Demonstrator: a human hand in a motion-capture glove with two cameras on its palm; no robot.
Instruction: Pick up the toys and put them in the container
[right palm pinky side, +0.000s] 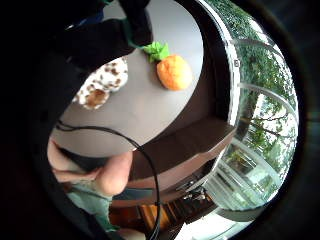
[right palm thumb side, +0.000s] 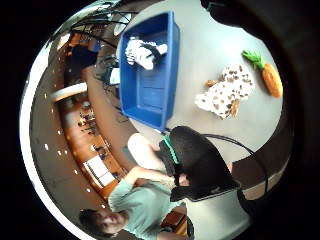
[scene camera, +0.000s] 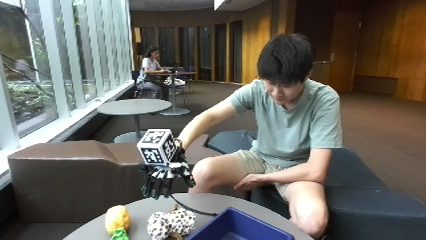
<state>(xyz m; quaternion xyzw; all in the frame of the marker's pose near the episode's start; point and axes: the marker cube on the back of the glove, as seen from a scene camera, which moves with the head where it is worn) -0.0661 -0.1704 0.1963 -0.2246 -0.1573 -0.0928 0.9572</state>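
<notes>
Nearest in the outside view, at the frame's lower edge: a blue container (scene camera: 233, 226) on a round grey table (scene camera: 206, 201), with only its near corner showing. Just beside it, a spotted plush toy (scene camera: 170, 223), white with brown patches, lying on the tabletop. Next along, near the spotted one but apart from it, an orange pineapple plush (scene camera: 117, 219) with a green leafy top pointing toward the table's edge.

Above those two toys, clear of the tabletop: the gloved right hand (scene camera: 163, 176), palm down, fingers hanging loosely and slightly apart, curled round nothing. No contact with either toy.

From the thumb side palm view: container (right palm thumb side: 150, 70) seen whole, a rectangular blue tub, holding a black-and-white plush toy (right palm thumb side: 142, 52) at one end. Spotted toy (right palm thumb side: 225, 92) and pineapple (right palm thumb side: 267, 77) both out on the bare table (right palm thumb side: 210, 45), outside the tub, pineapple farther from it. From the little finger side palm view: pineapple (right palm pinky side: 172, 70) and spotted toy (right palm pinky side: 102, 82) on the table (right palm pinky side: 145, 110), side by side, not touching.

Behind the table: a seated person in a pale green T-shirt (scene camera: 296, 122), right arm reaching forward, bare left hand (scene camera: 251, 181) resting on a knee. Farther back, a brown padded bench (scene camera: 73, 175), then a second round table (scene camera: 133, 106) by tall windows (scene camera: 40, 60).
</notes>
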